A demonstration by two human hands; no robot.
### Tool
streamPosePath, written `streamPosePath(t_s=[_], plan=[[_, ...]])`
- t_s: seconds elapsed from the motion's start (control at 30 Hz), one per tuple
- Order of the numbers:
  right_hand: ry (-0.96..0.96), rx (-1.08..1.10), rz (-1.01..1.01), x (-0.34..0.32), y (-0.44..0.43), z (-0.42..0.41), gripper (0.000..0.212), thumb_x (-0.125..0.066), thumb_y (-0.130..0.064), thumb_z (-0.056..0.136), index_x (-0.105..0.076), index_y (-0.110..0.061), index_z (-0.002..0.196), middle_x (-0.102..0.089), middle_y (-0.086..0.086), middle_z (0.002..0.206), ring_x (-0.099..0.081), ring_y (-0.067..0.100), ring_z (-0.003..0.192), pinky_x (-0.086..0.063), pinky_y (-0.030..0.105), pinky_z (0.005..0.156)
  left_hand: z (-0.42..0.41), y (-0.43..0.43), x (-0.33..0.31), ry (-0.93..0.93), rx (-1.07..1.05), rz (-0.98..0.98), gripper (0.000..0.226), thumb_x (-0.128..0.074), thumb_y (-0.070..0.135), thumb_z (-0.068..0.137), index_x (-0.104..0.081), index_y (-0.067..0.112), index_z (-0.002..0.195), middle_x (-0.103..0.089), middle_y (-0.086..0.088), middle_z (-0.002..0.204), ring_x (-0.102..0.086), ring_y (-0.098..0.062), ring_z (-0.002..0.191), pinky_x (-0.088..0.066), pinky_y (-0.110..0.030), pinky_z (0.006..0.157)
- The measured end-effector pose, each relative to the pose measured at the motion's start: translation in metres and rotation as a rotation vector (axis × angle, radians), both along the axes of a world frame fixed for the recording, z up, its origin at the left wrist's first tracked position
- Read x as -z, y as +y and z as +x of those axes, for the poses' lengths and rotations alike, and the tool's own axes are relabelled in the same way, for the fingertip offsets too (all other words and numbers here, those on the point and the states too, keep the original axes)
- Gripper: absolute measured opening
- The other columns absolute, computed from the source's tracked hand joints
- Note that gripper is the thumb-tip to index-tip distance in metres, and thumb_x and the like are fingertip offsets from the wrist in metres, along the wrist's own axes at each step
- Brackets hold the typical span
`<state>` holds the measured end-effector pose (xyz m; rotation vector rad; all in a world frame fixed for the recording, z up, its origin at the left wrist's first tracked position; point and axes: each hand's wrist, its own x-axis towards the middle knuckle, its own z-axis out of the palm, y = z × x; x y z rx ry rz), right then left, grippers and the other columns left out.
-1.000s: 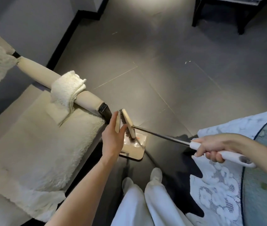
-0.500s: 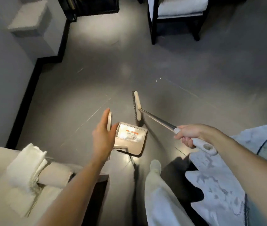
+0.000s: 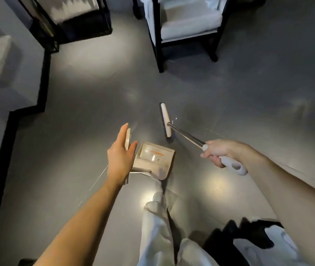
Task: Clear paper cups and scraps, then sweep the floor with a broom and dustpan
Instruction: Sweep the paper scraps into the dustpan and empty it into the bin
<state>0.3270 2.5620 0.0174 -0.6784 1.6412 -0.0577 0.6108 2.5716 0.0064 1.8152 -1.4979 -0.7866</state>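
While the broom head rested on the floor: your right hand [image 3: 222,152] was wrapped firmly round the white grip of the broom [image 3: 165,120]. The broom's head lay in the open middle of the floor [image 3: 76,131], well clear of the black-edged left border.
Left hand: your left hand [image 3: 121,156] was nearly flat, with the fingers straight. It held the top of the dustpan [image 3: 154,157] handle only lightly between fingers and thumb.
Dustpan: it sat on the floor just in front of your shoe [image 3: 158,197], near the broom head but apart from it.
Scraps: a few white specks [image 3: 175,118] lay just beside the broom head, on the side away from the dustpan.
Risk, missed scraps: a stroke drawn straight toward the pan would likely have left those specks behind the head.
Risk, loose hold: a firm stroke into the pan could have shoved or tipped it out of so light a hold.
Risk, foot: with the pan so close to your shoe, a step could have kicked it.
Risk, chair: a long flick could have sent scraps under the chair [image 3: 187,29] near the floor's far edge.
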Motion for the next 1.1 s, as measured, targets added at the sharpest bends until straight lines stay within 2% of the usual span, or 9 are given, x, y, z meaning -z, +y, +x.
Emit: streamPosePath(t_s=[0.17,0.3,0.43,0.57,0.7,0.8,0.83,0.9,1.1], plan=[[0.009,0.035,-0.028,0.004,-0.075,-0.008,0.020,-0.051,-0.007,0.096,-0.049,-0.011,0.116,-0.038,0.000,0.044,-0.027,0.010,0.038,-0.022,0.021,0.041,-0.020,-0.097,0.018,-0.019,0.107,0.047,0.058,-0.059,0.020,0.095,-0.035,0.037,0.145,-0.054,0.011,0.125,-0.059,-0.015,0.099,-0.044,-0.023,0.087],[0.070,-0.092,-0.102,0.003,-0.131,-0.022,0.055,-0.055,-0.005,0.093,-0.033,-0.003,0.144,-0.041,0.003,0.063,-0.038,0.014,0.049,-0.035,0.020,0.032,-0.044,-0.163,0.026,-0.089,0.189,0.113,0.057,-0.054,0.018,0.097,-0.031,0.035,0.147,-0.054,0.002,0.133,-0.050,-0.008,0.099,-0.037,-0.017,0.081],[0.214,-0.206,-0.056,0.014,-0.190,-0.042,0.043,-0.050,-0.008,0.094,-0.047,0.004,0.135,-0.047,0.002,0.044,-0.043,0.013,0.040,-0.036,0.020,0.042,-0.070,-0.225,0.031,-0.127,0.217,0.129,0.056,-0.053,0.019,0.098,-0.031,0.031,0.148,-0.052,-0.003,0.140,-0.056,-0.025,0.115,-0.038,-0.024,0.094],[0.232,-0.231,-0.048,0.037,-0.223,-0.061,0.055,-0.052,-0.008,0.091,-0.036,-0.005,0.144,-0.041,-0.001,0.071,-0.044,0.014,0.058,-0.046,0.026,0.063,-0.085,-0.282,0.033,-0.210,0.229,0.108,0.053,-0.055,0.020,0.097,-0.036,0.029,0.146,-0.057,-0.007,0.135,-0.058,-0.031,0.116,-0.040,-0.030,0.098],[0.200,-0.297,-0.011,0.049,-0.234,-0.069,0.066,-0.049,-0.008,0.089,-0.026,-0.013,0.150,-0.047,-0.001,0.070,-0.056,0.026,0.078,-0.052,0.031,0.077,-0.082,-0.314,0.039,-0.221,0.223,0.095,0.051,-0.058,0.022,0.095,-0.042,0.031,0.143,-0.061,-0.005,0.131,-0.059,-0.028,0.115,-0.036,-0.020,0.091],[0.159,-0.301,0.110,0.047,-0.232,-0.074,0.064,-0.048,-0.014,0.090,-0.025,-0.023,0.148,-0.054,-0.001,0.047,-0.056,0.016,0.056,-0.043,0.021,0.055,-0.089,-0.334,0.041,-0.213,0.242,0.087,0.052,-0.060,0.021,0.094,-0.043,0.033,0.142,-0.063,-0.001,0.126,-0.062,-0.010,0.100,-0.032,-0.007,0.085],[0.078,-0.250,0.169,0.044,-0.230,-0.078,0.060,-0.049,-0.013,0.091,-0.029,-0.027,0.147,-0.049,-0.002,0.041,-0.047,0.013,0.043,-0.038,0.019,0.047,-0.093,-0.340,0.041,-0.204,0.255,0.082,0.051,-0.060,0.021,0.094,-0.044,0.033,0.141,-0.064,0.002,0.120,-0.059,0.000,0.087,-0.030,-0.003,0.081],[-0.088,-0.080,0.282,0.032,-0.220,-0.090,0.059,-0.051,-0.008,0.093,-0.034,-0.035,0.143,-0.039,-0.003,0.041,-0.030,0.008,0.036,-0.028,0.017,0.040,-0.097,-0.347,0.038,-0.183,0.281,0.085,0.050,-0.060,0.021,0.094,-0.045,0.035,0.140,-0.063,0.007,0.107,-0.052,0.004,0.067,-0.032,-0.002,0.075],[-0.143,0.171,0.229,0.006,-0.182,-0.112,0.068,-0.055,-0.007,0.093,-0.027,-0.039,0.147,-0.038,-0.001,0.044,-0.029,0.009,0.036,-0.030,0.015,0.038,-0.108,-0.346,0.032,-0.170,0.488,0.114,0.051,-0.056,0.023,0.097,-0.039,0.037,0.143,-0.062,-0.009,0.128,-0.063,-0.030,0.100,-0.044,-0.033,0.097]])
